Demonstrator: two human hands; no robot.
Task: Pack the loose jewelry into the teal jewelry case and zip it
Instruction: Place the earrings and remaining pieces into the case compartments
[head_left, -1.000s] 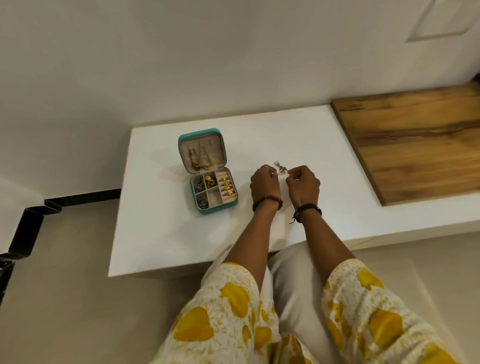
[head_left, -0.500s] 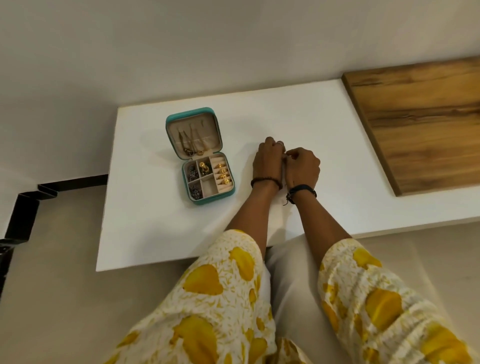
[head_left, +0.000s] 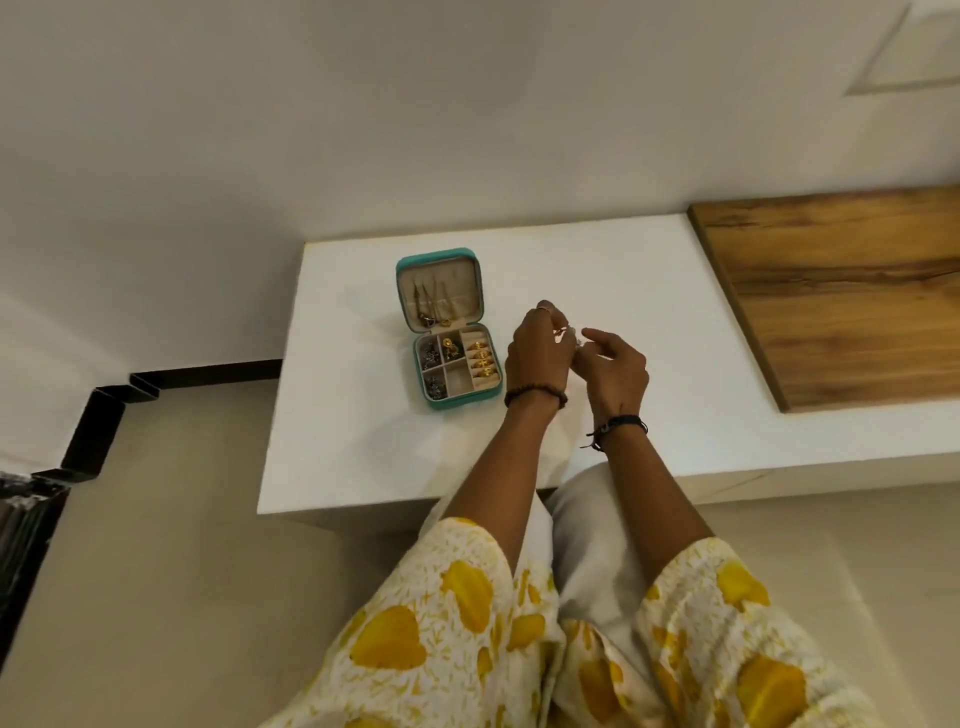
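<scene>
The teal jewelry case (head_left: 429, 402) lies open on the white table (head_left: 363, 441), lid tipped back with thin gold chains hanging in it. Its tray holds gold rings in the right slot and small dark and gold pieces in the square compartments. Just right of the case, my left hand (head_left: 535, 353) pinches a small shiny piece of jewelry (head_left: 565, 334) at its fingertips. My right hand (head_left: 615, 371) is close beside it, fingers loosely curled toward the same piece; whether it touches the piece is unclear.
A wooden board (head_left: 841, 296) covers the table's right part. A white wall runs behind the table. A dark metal frame (head_left: 104, 410) stands on the floor at the left. My lap in yellow-patterned cloth sits below the table's front edge.
Both hands have lifted slightly off the table and parted a little. My left hand still has the small piece at its fingertips. The case has not moved on the table.
</scene>
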